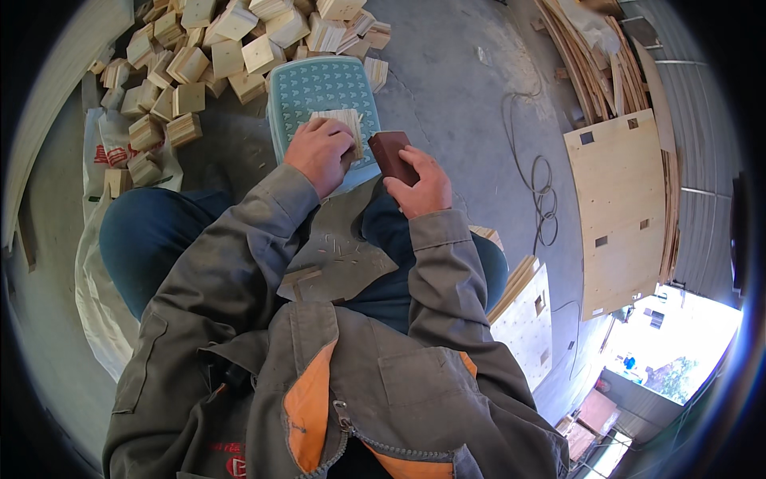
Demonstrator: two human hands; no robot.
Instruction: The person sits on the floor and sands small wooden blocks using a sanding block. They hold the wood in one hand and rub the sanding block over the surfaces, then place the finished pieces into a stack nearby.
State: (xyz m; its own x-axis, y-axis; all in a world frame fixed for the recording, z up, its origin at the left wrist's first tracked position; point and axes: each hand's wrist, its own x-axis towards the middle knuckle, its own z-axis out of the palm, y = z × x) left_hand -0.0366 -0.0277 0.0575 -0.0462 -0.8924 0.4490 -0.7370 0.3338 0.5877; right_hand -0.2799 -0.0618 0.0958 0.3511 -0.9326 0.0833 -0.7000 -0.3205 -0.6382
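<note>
**Wood block held on stool, dark block in right hand**

Floor (447, 88): grey concrete. A heap of pale wood blocks (199, 56) lies at upper left, reaching round behind the stool. Large plywood panel (622, 215) with small square cut-outs lies to the right; thin curved strips (598, 64) are stacked above it. A cable (542, 188) loops between panel and stool.

Stool (315, 92): teal plastic, patterned top, just ahead of the knees.

Wood block (345, 128): pale, ribbed on its edge, resting on the stool top. Left hand (319, 152) lies over its near side, fingers curled down on it and pressing it; the block shows past the fingertips on the far and right sides.

Dark block (391, 152): reddish-brown, rectangular, just right of the wood block. Right hand (419, 188) grips its near end, thumb on top, fingers wrapped beneath; the far end juts past the fingers.
</note>
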